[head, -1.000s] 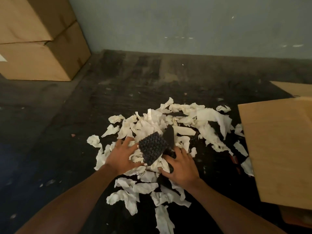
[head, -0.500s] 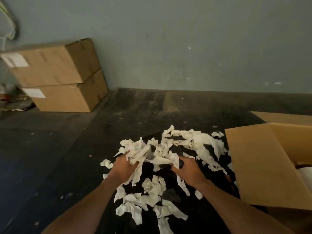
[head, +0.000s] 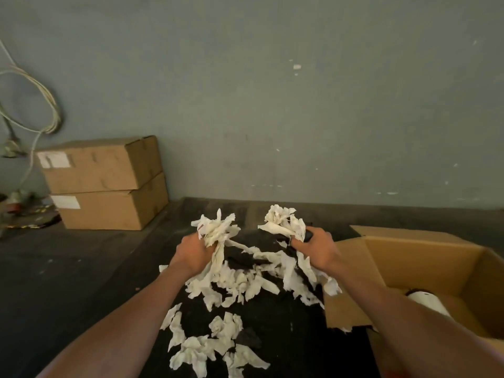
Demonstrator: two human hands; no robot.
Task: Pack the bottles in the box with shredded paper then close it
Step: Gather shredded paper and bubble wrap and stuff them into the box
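Left hand [head: 192,252] and right hand [head: 316,248]: each now raised apart, fingers clenched on shredded paper [head: 218,230]; open box [head: 425,257] at right.

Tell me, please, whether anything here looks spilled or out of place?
Yes: shredded paper lies scattered over the dark floor beside the open box, not in it. Both hands, left and right, grip raised bunches of it.
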